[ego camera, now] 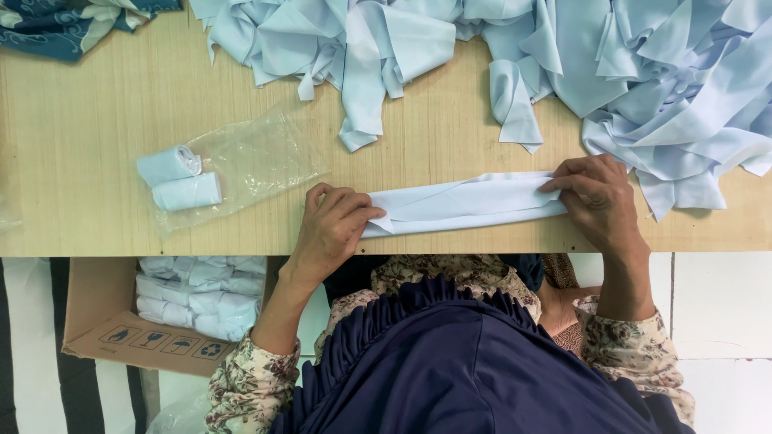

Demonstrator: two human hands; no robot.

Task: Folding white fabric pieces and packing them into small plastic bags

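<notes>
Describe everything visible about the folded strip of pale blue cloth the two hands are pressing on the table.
The folded strip is pale blue, smooth, thin-looking fabric, folded lengthwise into a long flat band with soft creases. It lies across the near edge of the wooden table, slightly tilted. The left hand presses its pointed left end; the right hand covers its right end, fingers flat on top. It lies apart from the heap of similar cloth behind it.

A: Cloth strip (pixel 470 204)?
B: Pale blue, folded lengthwise into a long flat band, lying w/ its length along the desk's (pixel 96 120) near edge, ends pinned under both hands.
</notes>
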